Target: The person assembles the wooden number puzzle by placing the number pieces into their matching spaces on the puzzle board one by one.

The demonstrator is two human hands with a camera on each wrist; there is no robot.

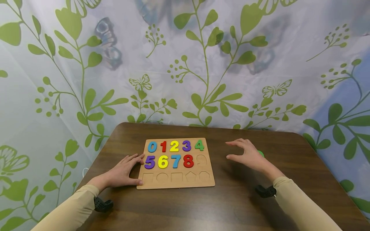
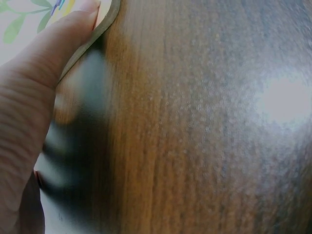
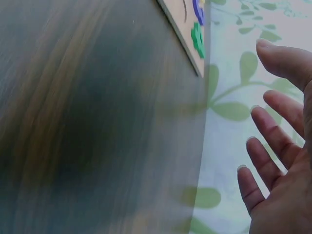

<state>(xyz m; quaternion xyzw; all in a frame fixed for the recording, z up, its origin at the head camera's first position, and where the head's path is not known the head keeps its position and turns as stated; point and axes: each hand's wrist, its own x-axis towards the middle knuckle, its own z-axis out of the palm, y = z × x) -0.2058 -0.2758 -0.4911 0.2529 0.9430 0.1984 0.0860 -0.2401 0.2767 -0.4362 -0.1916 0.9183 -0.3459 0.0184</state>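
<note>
A wooden number puzzle board (image 1: 176,186) lies on the table with coloured numerals 0 to 8 in its upper two rows. The 9-shaped recess (image 1: 201,159) and the bottom row of shape recesses hold no pieces. My left hand (image 1: 122,171) rests at the board's left side, thumb on the lower left corner and fingertips by the purple 5 (image 1: 149,162). In the left wrist view the thumb (image 2: 58,44) touches the board's edge. To the right of the board, my right hand (image 1: 248,155) hovers with spread fingers, holding nothing. Partly hidden behind it is a green piece (image 1: 261,153).
The brown wooden table (image 1: 185,211) ends at a hanging cloth (image 1: 185,80) printed with leaves and butterflies. Each wrist carries a black device, such as the one on the right wrist (image 1: 265,191). Light glares off the tabletop in the left wrist view.
</note>
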